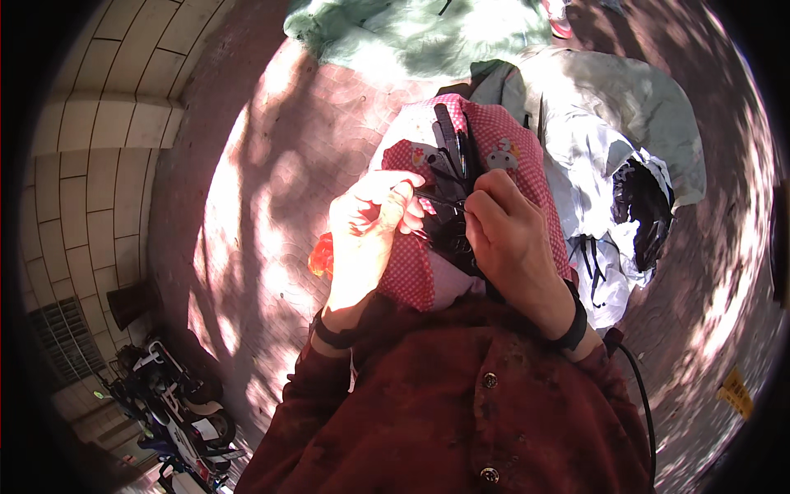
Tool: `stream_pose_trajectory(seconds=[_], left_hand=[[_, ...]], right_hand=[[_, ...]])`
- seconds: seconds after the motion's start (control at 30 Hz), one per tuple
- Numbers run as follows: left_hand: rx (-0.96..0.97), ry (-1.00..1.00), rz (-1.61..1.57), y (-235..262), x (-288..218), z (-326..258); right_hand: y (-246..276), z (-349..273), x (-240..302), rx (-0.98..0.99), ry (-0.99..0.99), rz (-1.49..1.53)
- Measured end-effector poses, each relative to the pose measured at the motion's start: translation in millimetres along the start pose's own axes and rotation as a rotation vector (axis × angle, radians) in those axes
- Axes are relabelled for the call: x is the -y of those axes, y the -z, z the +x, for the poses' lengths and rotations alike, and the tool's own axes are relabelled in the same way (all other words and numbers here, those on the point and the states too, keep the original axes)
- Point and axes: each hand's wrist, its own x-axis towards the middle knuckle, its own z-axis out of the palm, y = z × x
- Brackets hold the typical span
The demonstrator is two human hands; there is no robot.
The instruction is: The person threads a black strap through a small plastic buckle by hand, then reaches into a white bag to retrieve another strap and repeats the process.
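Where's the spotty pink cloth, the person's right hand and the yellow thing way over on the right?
Spotty pink cloth (406,270): head view, its lower left part.
Right hand (512,233): head view, the back of the hand.
Yellow thing (735,394): head view, its middle.

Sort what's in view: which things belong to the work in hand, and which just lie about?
Apparently in use:
- left hand
- right hand
- thin dark piece between them
- black items
- pink cloth

Apparently just lying about:
- green sheet
- grey sheet
- white bag
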Motion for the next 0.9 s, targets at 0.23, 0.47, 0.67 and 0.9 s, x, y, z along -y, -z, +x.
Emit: stream_pose_trajectory(seconds=[0.23, 0.47, 0.67, 0.9], left_hand=[[0.086, -0.039, 0.074, -5, -7, -6], [0.021, 0.159, -0.143, -15, 2, -10], [0.148, 0.239, -0.008, -17, 1, -6], [0.199, -0.085, 0.78, -25, 9, -13]], right_hand=[[1, -1, 2, 0.194, -0.565, 1.069], [11, 0, 5, 0.186, -0.607, 1.246], [19, 4, 1, 0.148, -0.479, 1.147], [43, -1, -27, -0.058, -0.555, 1.087]])
